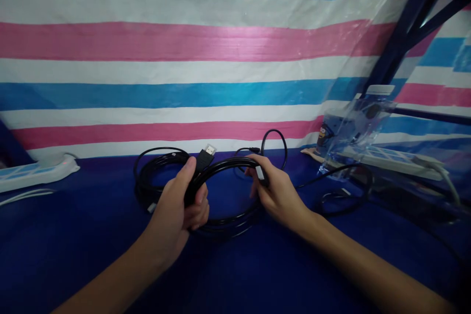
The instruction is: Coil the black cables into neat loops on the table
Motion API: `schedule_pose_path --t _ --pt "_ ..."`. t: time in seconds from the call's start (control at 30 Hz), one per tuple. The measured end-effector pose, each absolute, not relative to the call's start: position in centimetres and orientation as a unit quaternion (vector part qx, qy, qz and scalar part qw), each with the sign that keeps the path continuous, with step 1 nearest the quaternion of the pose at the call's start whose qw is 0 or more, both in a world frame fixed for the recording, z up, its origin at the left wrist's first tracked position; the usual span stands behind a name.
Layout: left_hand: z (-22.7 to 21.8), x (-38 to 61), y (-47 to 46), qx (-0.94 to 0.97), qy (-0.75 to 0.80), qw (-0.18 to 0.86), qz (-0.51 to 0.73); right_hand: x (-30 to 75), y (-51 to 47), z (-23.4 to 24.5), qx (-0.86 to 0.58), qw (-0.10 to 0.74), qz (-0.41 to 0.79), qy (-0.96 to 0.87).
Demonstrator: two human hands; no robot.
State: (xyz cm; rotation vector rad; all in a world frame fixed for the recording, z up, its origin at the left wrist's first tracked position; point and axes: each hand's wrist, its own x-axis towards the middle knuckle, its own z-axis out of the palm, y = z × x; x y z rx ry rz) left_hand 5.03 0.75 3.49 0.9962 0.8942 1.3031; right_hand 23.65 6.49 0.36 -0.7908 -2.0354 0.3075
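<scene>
Between my two hands is a coiled black HDMI cable, raised at the near side of the blue tabletop. My left hand is closed round the coil's left side, thumb on top beside a black HDMI plug with a pale tip pointing up and away. My right hand is closed on the coil's right side. By its fingers shows a second plug end with a light grey face. Behind my left hand lies another black cable coil, partly hidden by the hand.
A white power strip lies at the left, another power strip at the right. A bottle stands behind clear plastic. Loose black cable curls beyond my right arm. A striped sheet hangs behind, with a dark frame post at right.
</scene>
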Motion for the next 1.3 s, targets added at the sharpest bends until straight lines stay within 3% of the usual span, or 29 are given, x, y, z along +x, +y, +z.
schedule_pose_path --t 0.17,0.3,0.4,0.5,0.73,0.87,1.0,1.07,1.13,1.17,1.3 --pt "3.1 3.6 1.3 0.557 0.413 0.457 0.557 23.0 5.3 1.4 -0.302 0.472 0.099 -0.823" --pt "2.5 3.0 1.3 0.654 0.418 0.379 0.503 22.9 5.2 2.2 -0.317 0.456 0.267 -0.787" --pt "2.1 3.4 1.7 0.656 0.443 0.423 0.441 23.2 6.5 1.3 -0.342 0.413 0.422 -0.731" --pt "2.0 3.8 2.2 0.608 0.433 0.486 0.454 23.3 7.6 0.3 -0.343 0.394 0.509 -0.684" --pt "3.2 4.7 0.6 0.452 0.333 0.676 0.477 22.7 7.1 0.4 -0.329 0.463 0.472 -0.674" --pt "3.5 5.5 -0.2 0.434 0.304 0.740 0.414 23.1 7.1 -1.2 -0.397 0.443 0.392 -0.702" --pt "5.2 3.6 1.1 0.501 0.442 0.598 0.443 21.8 7.4 0.3 -0.432 0.426 0.314 -0.730" --pt "7.0 0.9 2.4 0.523 0.530 0.499 0.443 19.7 8.0 2.9 -0.446 0.377 0.303 -0.753" --pt "9.0 -2.4 3.8 0.567 0.628 0.372 0.383 16.7 9.3 5.9 -0.444 0.313 0.319 -0.777" --pt "9.8 -4.1 4.6 0.620 0.654 0.260 0.347 15.0 10.2 7.1 -0.445 0.290 0.321 -0.784" --pt "9.8 -8.4 7.6 0.647 0.699 0.136 0.272 9.4 13.8 8.5 -0.448 0.205 0.319 -0.809"
